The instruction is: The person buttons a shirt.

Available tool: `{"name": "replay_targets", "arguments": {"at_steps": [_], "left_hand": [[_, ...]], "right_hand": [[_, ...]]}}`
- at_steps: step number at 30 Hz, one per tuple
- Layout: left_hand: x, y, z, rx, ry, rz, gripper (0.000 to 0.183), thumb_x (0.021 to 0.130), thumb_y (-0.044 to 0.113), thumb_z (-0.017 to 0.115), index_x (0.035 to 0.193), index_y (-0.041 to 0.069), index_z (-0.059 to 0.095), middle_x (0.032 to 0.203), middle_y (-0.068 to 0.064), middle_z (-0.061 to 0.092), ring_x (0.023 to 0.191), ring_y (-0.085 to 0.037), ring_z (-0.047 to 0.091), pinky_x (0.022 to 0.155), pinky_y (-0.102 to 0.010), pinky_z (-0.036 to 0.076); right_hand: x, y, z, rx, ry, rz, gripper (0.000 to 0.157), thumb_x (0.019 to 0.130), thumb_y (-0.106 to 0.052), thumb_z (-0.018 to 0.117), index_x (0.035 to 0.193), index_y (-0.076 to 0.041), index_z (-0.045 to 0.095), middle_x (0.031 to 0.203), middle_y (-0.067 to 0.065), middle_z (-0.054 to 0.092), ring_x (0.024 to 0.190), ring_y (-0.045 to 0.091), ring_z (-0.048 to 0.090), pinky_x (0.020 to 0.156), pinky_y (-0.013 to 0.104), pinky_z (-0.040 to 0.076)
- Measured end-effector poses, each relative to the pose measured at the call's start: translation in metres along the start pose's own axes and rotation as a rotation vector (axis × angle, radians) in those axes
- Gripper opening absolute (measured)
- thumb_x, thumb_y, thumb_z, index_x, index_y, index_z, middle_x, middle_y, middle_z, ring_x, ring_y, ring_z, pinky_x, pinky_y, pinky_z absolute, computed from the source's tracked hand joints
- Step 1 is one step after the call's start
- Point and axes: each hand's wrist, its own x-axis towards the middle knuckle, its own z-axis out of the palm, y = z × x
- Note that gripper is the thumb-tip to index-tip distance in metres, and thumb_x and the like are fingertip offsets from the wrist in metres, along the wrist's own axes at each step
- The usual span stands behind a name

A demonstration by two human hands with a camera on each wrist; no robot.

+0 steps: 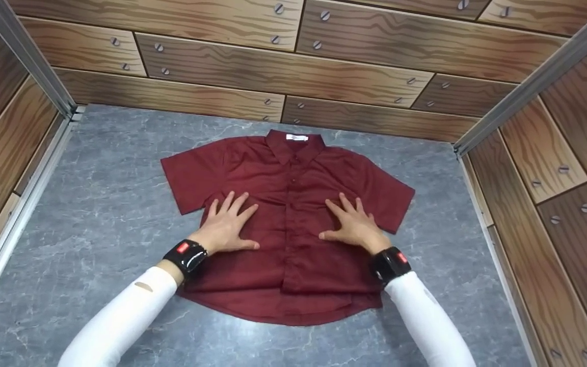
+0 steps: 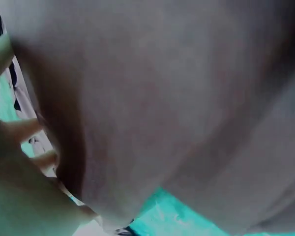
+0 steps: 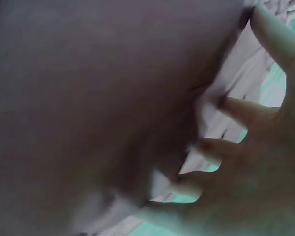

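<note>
A dark red short-sleeved button shirt [image 1: 303, 265] lies front side up, its collar pointing away from me and a white label inside the neck. My left hand [image 1: 226, 227] rests on the shirt's left half with fingers spread. On the other half rests my right hand [image 1: 353, 227], its fingers also spread. The front hem is uneven, with a lower layer showing below the upper one. Blurred cloth fills much of the left wrist view, where fingers [image 2: 24, 129] touch it at the left. In the right wrist view, fingers [image 3: 243, 110] lie against the fabric.
The shirt lies on a grey marbled surface [image 1: 105, 193]. Wood-patterned panels [image 1: 222, 56] stand at the back and on both sides. Metal rails [image 1: 533, 86] run along the corners. Each wrist wears a black band [image 1: 186, 256].
</note>
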Motion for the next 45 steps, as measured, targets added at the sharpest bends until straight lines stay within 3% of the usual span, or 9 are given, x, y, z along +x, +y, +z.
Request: {"name": "replay_targets", "arguments": {"at_steps": [3, 9, 25, 32, 36, 39, 42, 45], "left_hand": [[0.004, -0.004, -0.001, -0.018, -0.051, -0.025, 0.105, 0.070, 0.074, 0.066, 0.154, 0.026, 0.026, 0.163, -0.008, 0.007, 0.149, -0.038, 0.002, 0.113, -0.066, 0.006], [0.015, -0.009, -0.006, -0.035, -0.094, -0.040, 0.111, 0.066, 0.077, 0.067, 0.155, 0.029, 0.021, 0.164, -0.006, 0.001, 0.150, -0.036, -0.003, 0.113, -0.066, 0.001], [0.032, -0.013, -0.015, -0.034, -0.102, -0.061, 0.110, 0.065, 0.075, 0.069, 0.154, 0.030, 0.022, 0.164, -0.008, 0.001, 0.150, -0.036, -0.002, 0.112, -0.066, 0.001], [0.032, -0.004, -0.016, -0.019, -0.071, -0.086, 0.108, 0.067, 0.072, 0.071, 0.154, 0.027, 0.026, 0.164, -0.010, 0.000, 0.149, -0.038, -0.003, 0.110, -0.070, 0.000], [0.033, 0.011, -0.014, 0.009, 0.048, -0.030, 0.093, 0.072, 0.064, 0.072, 0.148, 0.023, 0.039, 0.163, -0.011, 0.011, 0.150, -0.035, 0.005, 0.112, -0.068, 0.004], [0.036, 0.022, -0.011, 0.002, 0.142, 0.049, 0.068, 0.080, 0.049, 0.073, 0.138, 0.021, 0.053, 0.159, -0.012, 0.025, 0.148, -0.034, 0.015, 0.113, -0.065, 0.011], [0.038, 0.032, -0.007, -0.036, 0.192, 0.120, 0.046, 0.085, 0.035, 0.071, 0.128, 0.019, 0.062, 0.153, -0.014, 0.036, 0.145, -0.036, 0.025, 0.112, -0.063, 0.019], [0.040, 0.037, -0.002, -0.077, 0.215, 0.158, 0.033, 0.087, 0.026, 0.070, 0.117, 0.014, 0.068, 0.145, -0.015, 0.045, 0.141, -0.038, 0.033, 0.110, -0.059, 0.029]], "right_hand": [[0.005, 0.005, -0.001, 0.010, -0.001, -0.021, 0.101, 0.073, -0.071, 0.065, 0.154, -0.036, 0.016, 0.164, 0.005, -0.002, 0.147, 0.044, -0.008, 0.108, 0.073, 0.008], [0.015, 0.008, -0.006, 0.010, 0.007, -0.032, 0.104, 0.071, -0.072, 0.067, 0.154, -0.037, 0.016, 0.164, 0.004, -0.001, 0.147, 0.045, -0.007, 0.107, 0.073, 0.008], [0.027, 0.009, -0.017, 0.007, 0.013, -0.038, 0.101, 0.072, -0.070, 0.068, 0.154, -0.037, 0.018, 0.164, 0.004, 0.002, 0.147, 0.045, -0.003, 0.107, 0.074, 0.011], [0.026, 0.003, -0.016, -0.015, 0.026, -0.027, 0.098, 0.074, -0.070, 0.066, 0.154, -0.035, 0.021, 0.164, 0.006, 0.004, 0.147, 0.044, -0.005, 0.108, 0.073, 0.007], [0.024, -0.014, -0.010, -0.064, 0.157, -0.061, 0.084, 0.080, -0.065, 0.064, 0.150, -0.029, 0.034, 0.162, 0.008, 0.018, 0.148, 0.041, 0.006, 0.110, 0.069, 0.013], [0.023, -0.031, -0.001, -0.105, 0.312, -0.147, 0.064, 0.086, -0.054, 0.063, 0.140, -0.022, 0.050, 0.153, 0.010, 0.037, 0.143, 0.040, 0.026, 0.107, 0.065, 0.027], [0.019, -0.047, 0.008, -0.128, 0.438, -0.239, 0.041, 0.088, -0.042, 0.064, 0.119, -0.015, 0.064, 0.129, 0.011, 0.057, 0.124, 0.037, 0.050, 0.094, 0.058, 0.043], [0.016, -0.059, 0.017, -0.129, 0.509, -0.294, 0.023, 0.088, -0.035, 0.065, 0.094, -0.013, 0.066, 0.098, 0.007, 0.062, 0.095, 0.031, 0.060, 0.077, 0.049, 0.050]]}}
